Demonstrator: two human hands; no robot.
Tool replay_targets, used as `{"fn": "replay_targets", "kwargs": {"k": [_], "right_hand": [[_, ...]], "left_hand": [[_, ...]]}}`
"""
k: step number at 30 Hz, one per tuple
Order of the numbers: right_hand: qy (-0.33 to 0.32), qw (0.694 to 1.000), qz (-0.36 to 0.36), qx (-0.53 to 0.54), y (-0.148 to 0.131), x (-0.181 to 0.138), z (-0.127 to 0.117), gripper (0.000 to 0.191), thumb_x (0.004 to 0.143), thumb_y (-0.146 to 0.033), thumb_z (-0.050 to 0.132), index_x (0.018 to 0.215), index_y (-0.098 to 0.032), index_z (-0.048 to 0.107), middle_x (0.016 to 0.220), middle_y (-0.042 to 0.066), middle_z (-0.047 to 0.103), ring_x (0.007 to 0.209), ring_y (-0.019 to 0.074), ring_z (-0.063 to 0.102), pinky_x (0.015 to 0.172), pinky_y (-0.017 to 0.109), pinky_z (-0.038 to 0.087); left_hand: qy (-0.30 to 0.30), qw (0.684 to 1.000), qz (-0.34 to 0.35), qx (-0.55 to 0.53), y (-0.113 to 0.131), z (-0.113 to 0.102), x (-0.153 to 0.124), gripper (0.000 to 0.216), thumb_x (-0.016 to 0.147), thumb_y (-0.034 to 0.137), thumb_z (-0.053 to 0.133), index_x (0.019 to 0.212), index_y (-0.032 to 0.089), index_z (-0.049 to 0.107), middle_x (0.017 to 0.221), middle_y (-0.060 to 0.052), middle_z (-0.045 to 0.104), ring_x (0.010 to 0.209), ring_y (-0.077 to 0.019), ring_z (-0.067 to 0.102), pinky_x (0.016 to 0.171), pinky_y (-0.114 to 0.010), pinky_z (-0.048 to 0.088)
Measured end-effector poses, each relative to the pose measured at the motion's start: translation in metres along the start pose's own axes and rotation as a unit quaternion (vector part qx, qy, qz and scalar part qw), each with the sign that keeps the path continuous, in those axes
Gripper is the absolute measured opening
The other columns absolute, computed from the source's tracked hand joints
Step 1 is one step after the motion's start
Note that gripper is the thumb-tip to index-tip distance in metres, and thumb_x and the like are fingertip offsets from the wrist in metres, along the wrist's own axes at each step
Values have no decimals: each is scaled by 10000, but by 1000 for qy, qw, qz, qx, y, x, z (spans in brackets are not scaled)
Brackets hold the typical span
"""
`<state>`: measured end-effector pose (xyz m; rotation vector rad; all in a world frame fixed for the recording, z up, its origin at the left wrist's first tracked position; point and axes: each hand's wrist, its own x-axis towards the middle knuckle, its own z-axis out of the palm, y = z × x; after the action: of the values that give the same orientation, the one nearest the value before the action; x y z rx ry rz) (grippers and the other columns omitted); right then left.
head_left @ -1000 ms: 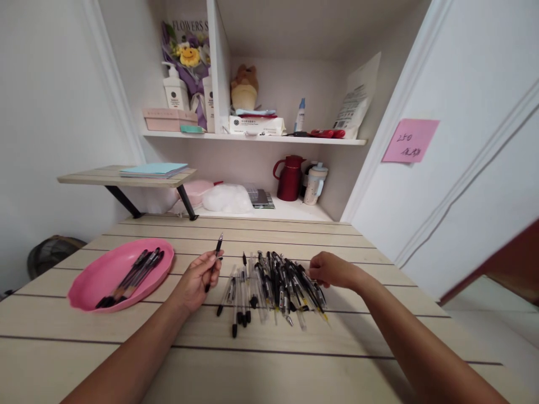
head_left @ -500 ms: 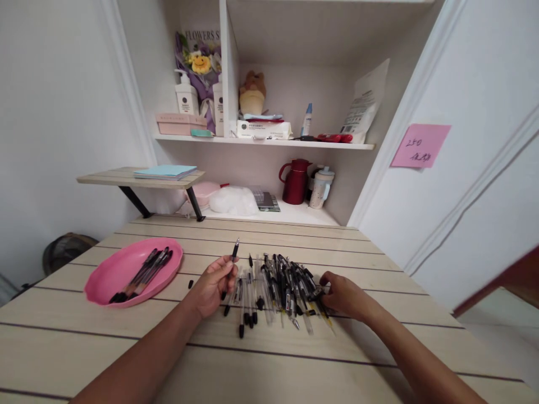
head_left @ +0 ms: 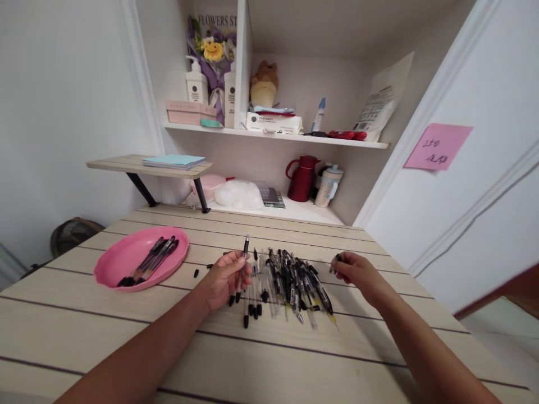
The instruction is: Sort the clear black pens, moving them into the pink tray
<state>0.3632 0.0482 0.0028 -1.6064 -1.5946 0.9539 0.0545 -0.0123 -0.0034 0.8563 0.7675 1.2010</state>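
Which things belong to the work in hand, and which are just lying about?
Apparently in use:
pen, in the left hand
small dark piece, in the right hand
pen pile between the hands
pink tray holding more pens

Apparently just lying about:
red jug
blue-covered booklets
plush toy
white bag

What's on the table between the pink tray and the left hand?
In the head view, a small black piece lies between the pink tray and the left hand; another dark bit lies close by the hand.

A pink note (head_left: pixel 438 147) reads "250", bouquet backing (head_left: pixel 218 21) "FLOWERS ST".
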Motion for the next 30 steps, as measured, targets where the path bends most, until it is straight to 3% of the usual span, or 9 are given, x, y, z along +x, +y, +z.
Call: {"fn": "replay_targets", "kwargs": {"k": [4, 9, 13, 19, 24, 30], "right_hand": [[-32, 972, -50, 225, -39, -7, 31, 330, 611, -367, 627, 851, -170, 515, 643, -14, 543, 539, 88, 508, 479, 193, 374], [-62, 924, -116, 360, -82, -19, 78, 315, 644, -391, 626, 851, -174, 526, 667, -12, 545, 575, 88, 528, 513, 196, 413], [-75, 919, -140, 362, -90, -20, 95, 287, 676, -386, 604, 851, -171, 531, 623, -16, 547, 540, 89, 519, 489, 195, 401], [-55, 914, -147, 373, -93, -16, 92, 240, 688, -361, 601, 830, -177, 542, 631, -24, 551, 534, 82, 513, 486, 195, 387], [-137, 932, -139, 305, -96, -20, 100, 207, 674, -332, 610, 790, -168, 561, 591, -36, 526, 488, 76, 487, 450, 194, 357], [-156, 934, -142, 288, -93, -28, 111, 169, 681, -308, 599, 756, -159, 574, 584, -38, 512, 478, 72, 463, 447, 195, 346]], "left_hand": [[1, 998, 23, 67, -5, 7, -2, 197, 688, 265, 599, 793, 179, 456, 553, 58, 511, 344, -39, 414, 333, -151, 279], [-36, 988, 22, 149, -10, 14, -7, 191, 723, 294, 559, 822, 184, 438, 550, 64, 499, 321, -25, 352, 304, -139, 215], [-35, 986, 22, 163, -10, 14, -7, 201, 727, 308, 553, 819, 182, 426, 561, 63, 499, 325, -26, 367, 307, -137, 236], [-14, 986, 17, 168, -9, 10, -4, 238, 702, 326, 574, 833, 179, 439, 561, 65, 495, 336, -30, 374, 305, -132, 238], [1, 980, 29, 195, -9, 11, -4, 230, 695, 314, 581, 824, 169, 456, 563, 53, 510, 336, -28, 381, 317, -136, 235], [40, 979, 41, 197, -8, 12, -5, 233, 660, 277, 617, 791, 155, 467, 549, 47, 526, 338, -25, 384, 321, -139, 229]]}}
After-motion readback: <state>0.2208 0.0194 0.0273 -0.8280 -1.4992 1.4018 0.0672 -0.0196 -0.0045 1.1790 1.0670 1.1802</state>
